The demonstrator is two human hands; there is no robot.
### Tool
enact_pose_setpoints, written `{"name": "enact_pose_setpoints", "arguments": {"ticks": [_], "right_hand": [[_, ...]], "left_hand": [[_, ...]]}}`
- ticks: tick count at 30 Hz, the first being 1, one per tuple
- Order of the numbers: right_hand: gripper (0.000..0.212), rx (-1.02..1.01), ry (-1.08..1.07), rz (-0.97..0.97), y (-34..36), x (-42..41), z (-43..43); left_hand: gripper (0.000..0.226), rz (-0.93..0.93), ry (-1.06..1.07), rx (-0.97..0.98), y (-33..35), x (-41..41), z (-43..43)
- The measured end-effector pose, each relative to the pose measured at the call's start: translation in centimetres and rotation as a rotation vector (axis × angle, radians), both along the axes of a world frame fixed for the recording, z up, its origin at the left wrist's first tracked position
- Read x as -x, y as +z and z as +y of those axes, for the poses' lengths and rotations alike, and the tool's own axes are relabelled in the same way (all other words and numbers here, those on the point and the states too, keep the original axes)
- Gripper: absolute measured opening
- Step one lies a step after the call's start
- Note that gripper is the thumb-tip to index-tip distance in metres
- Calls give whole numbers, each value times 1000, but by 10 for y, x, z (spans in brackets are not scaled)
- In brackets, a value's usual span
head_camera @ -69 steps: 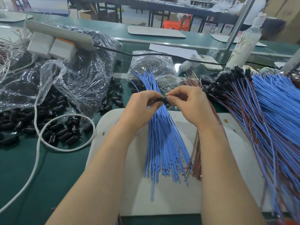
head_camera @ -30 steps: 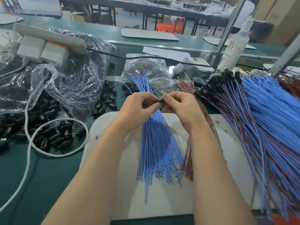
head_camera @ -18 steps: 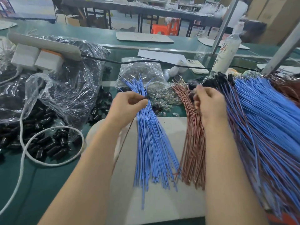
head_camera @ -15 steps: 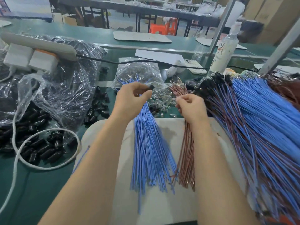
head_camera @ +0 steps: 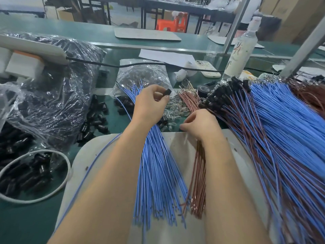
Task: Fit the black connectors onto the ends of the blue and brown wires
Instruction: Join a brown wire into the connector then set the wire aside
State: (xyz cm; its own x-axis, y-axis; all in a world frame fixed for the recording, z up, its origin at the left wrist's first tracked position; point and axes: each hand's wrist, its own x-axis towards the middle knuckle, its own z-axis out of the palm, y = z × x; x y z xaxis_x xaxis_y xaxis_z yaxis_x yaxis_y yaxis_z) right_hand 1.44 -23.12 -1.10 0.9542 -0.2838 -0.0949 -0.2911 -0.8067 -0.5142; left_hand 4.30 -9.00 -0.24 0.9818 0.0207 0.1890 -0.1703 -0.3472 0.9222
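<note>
The left hand (head_camera: 149, 106) pinches one small black plastic connector (head_camera: 168, 92) between thumb and fingertip, raised above the far ends of the fanned thin blue wires (head_camera: 154, 164) on the white mat (head_camera: 177, 147). We judge that grip slight. The piece could twist or fall among the loose black connectors (head_camera: 95, 118) on the green counter (head_camera: 26, 226) left of the mat.

The right hand (head_camera: 200, 125), well apart from the left, curls its fingers at the mat's far edge, over the bundle of thin brown wires (head_camera: 198, 173). Drawing one wire from so tight a bundle could drag its neighbours along. It could also scatter the small clear glass bulbs (head_camera: 175, 110) just beyond the fingertips.

The heap of finished blue and brown wires (head_camera: 263, 138) near the counter's right edge lies close, so a stray wire might slip into it.

The crinkled clear plastic bag (head_camera: 58, 95) towards the counter's left edge shows only dark shapes inside. We cannot tell which way the held connector's opening faces. We also cannot tell whether the right hand already grips a wire, a bulb or nothing, because its fingertips are turned away. Its wrist covers part of the brown bundle. The finished heap is blurred and cut off at the right.
</note>
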Motion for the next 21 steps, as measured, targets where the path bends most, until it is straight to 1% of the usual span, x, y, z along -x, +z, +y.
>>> {"name": "enact_pose_setpoints", "arguments": {"ticks": [1,3,5,6,7,8,11,12,13,16,18,21], "right_hand": [[15,41,7,47,0,0,2],[15,95,19,75,1,1,5],[12,98,46,55,1,1,6],[9,66,62,11,2,2,7],[6,-7,70,-64,3,3,8],[3,-123,74,-161,4,5,10],[10,-559,109,-407,10,11,21],[11,-648,142,-463,11,14,24],[12,-686,180,-504,13,16,29],[15,-680,271,-528,12,23,41],[17,-622,287,-527,9,25,46],[14,-513,266,-578,7,26,47]], "left_hand": [[8,-2,-8,-2,-1,1,0],[8,-19,-17,-5,-3,3,1],[8,-45,-11,2,-5,7,3],[9,-60,-7,14,-7,9,4],[10,-78,-3,36,-9,12,5],[12,-96,-7,67,-12,16,7],[23,-151,-38,135,-23,28,12],[27,-165,-46,138,-27,31,14],[30,-174,-53,136,-30,34,17],[35,-183,-57,111,-39,39,25],[38,-193,-47,101,-43,39,27],[31,-223,-36,99,-44,37,28]]}}
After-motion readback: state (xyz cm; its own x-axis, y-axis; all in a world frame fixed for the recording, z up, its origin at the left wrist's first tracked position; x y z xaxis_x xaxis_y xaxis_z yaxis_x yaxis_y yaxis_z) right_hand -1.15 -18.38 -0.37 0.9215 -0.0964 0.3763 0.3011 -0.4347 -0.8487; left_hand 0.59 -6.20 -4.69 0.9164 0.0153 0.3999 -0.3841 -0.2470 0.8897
